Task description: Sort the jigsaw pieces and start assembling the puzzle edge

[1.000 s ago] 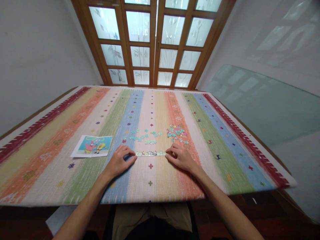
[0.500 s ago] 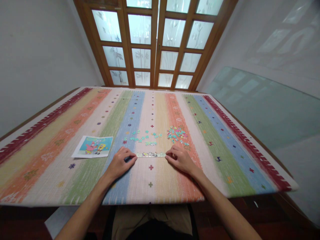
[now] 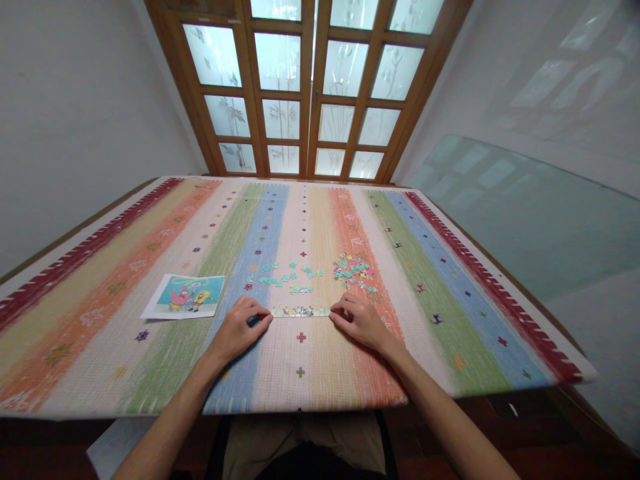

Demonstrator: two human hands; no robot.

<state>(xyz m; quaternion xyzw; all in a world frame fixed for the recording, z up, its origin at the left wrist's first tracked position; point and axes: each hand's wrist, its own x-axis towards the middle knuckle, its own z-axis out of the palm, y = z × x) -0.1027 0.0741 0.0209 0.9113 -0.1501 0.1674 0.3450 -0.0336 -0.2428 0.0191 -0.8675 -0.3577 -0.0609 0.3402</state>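
A thin row of joined puzzle pieces [image 3: 301, 311] lies on the striped tablecloth [image 3: 320, 360] in front of me. My left hand [image 3: 239, 330] rests on the cloth with its fingertips at the row's left end. My right hand [image 3: 361, 321] touches the row's right end, fingers curled. Just behind the row lie scattered teal pieces [image 3: 283, 275] and a denser heap of mixed-colour pieces [image 3: 354, 269]. Whether either hand pinches a loose piece is hidden by the fingers.
A cartoon reference picture [image 3: 185, 296] lies flat to the left of my left hand. Wooden-framed frosted glass doors [image 3: 305, 87] stand behind the table. A glass pane [image 3: 525, 213] leans along the right wall. The table's near edge runs just above my lap.
Both hands stay at the ends of the joined row; they and the row sit slightly lower in view, which looks like a small head movement.
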